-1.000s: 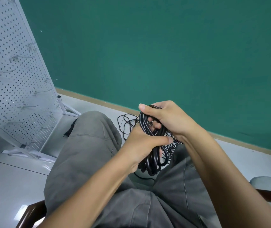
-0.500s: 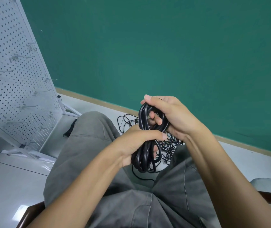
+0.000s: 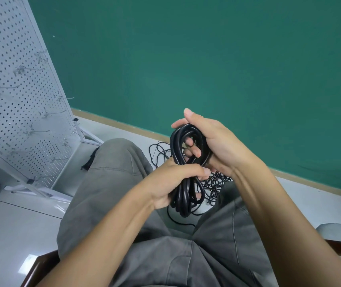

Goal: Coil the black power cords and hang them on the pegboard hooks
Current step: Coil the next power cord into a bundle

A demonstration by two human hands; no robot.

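Cord, black and gathered into a long coil of several loops, sat at the centre of the frame, held up over the person's lap between both hands. The left hand had its grip clenched around the coil's waist, fingers wrapped over the strands so the bundle narrowed there and bulged into loops above and below. The right hand grasped the upper loop from the right side, thumb pointing up and fingertips curled through the opening. The lower loops hung down between the knees of the grey trousers.

Just behind the hands, on the pale floor, lay a loose tangle of thinner black cords, one strand trailing toward the person under the coil. A dark plug lay on the floor beside the left knee.

In the upper left of the frame a white pegboard leaned on its stand, with bare metal hooks sticking out from it. A green wall filled the upper part of the frame.
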